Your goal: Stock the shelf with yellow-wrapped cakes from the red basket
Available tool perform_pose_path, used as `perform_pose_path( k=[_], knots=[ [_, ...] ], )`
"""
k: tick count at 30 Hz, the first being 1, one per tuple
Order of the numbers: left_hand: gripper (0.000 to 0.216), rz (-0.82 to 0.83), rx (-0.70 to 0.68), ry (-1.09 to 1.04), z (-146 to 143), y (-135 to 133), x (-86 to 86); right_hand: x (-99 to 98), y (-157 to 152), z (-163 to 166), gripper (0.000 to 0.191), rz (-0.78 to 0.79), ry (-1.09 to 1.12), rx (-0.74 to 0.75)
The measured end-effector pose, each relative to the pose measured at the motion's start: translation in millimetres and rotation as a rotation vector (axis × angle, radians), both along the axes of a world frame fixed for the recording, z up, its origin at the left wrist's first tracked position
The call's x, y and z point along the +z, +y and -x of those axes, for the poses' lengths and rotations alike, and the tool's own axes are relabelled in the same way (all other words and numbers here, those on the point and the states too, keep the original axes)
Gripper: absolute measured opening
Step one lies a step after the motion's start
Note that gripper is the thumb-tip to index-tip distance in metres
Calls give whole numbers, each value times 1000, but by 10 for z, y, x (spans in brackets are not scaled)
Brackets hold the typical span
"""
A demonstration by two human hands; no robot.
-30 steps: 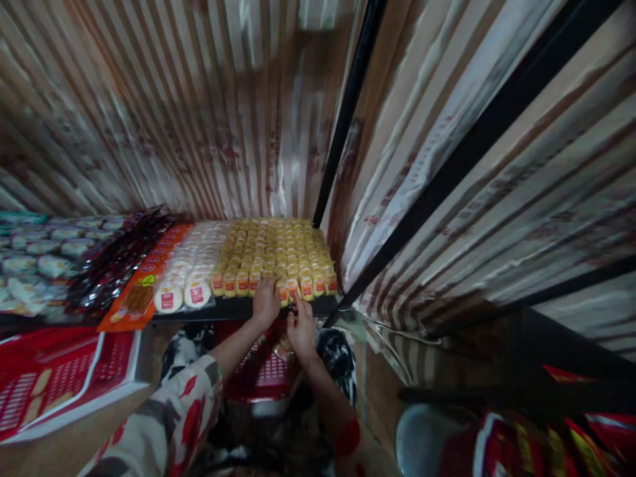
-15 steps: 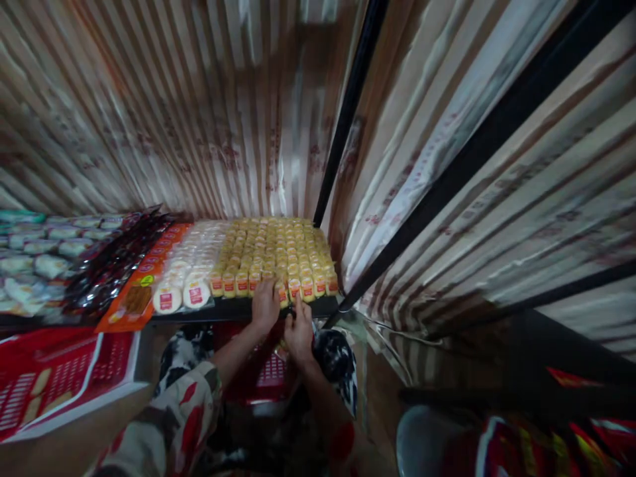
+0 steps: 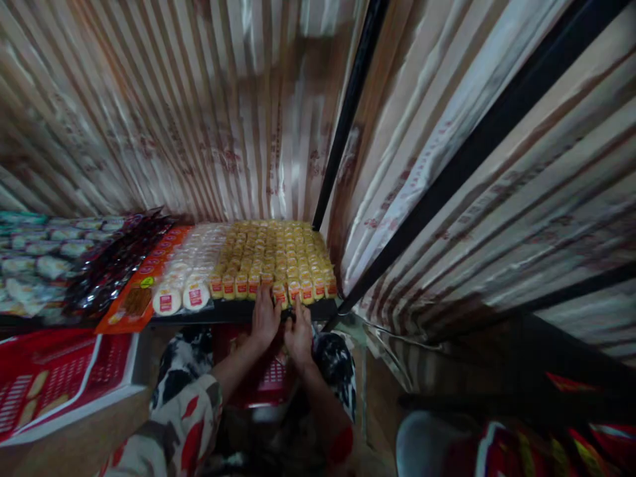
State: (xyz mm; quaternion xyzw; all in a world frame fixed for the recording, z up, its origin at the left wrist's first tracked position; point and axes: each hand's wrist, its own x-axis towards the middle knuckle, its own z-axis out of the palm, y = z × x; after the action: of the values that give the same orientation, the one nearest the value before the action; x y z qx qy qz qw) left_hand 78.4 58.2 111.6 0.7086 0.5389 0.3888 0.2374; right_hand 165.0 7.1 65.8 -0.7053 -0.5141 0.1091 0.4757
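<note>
A black shelf (image 3: 233, 309) carries several rows of small yellow packets with red labels (image 3: 278, 255). My left hand (image 3: 265, 318) lies at the shelf's front edge, fingers stretched up onto the front row of yellow packets. My right hand (image 3: 299, 333) is right beside it, its fingertips touching a front packet (image 3: 294, 292); whether they pinch it is too small to see. Left of the yellow packets lie round white packets with red labels (image 3: 181, 296).
Further left on the shelf are an orange pack (image 3: 136, 298), dark red packs (image 3: 106, 265) and pale wrapped goods (image 3: 34, 258). A red basket (image 3: 265, 377) sits under my hands. A red printed carton (image 3: 54, 381) lies lower left. Striped plastic sheeting and black posts (image 3: 348, 112) close the right side.
Both hands have slid a little down and toward me along the shelf's front edge; my left hand's fingers have stretched out over the front packets.
</note>
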Motion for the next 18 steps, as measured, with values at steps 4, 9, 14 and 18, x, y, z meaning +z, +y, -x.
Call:
perform_pose_path(
  k=[4, 9, 14, 18],
  knots=[
    [40, 40, 28, 70, 8, -45, -28, 4, -1, -7, 65, -15, -4, -3],
    [41, 16, -11, 104, -27, 6, 9, -12, 3, -18, 66, -6, 5, 12],
    [38, 26, 9, 170, -54, 64, 39, -34, 2, -22, 66, -6, -15, 16],
    [37, 41, 2, 201, -87, 76, 71, -31, 0, -31, 68, 2, -42, 30]
  ],
)
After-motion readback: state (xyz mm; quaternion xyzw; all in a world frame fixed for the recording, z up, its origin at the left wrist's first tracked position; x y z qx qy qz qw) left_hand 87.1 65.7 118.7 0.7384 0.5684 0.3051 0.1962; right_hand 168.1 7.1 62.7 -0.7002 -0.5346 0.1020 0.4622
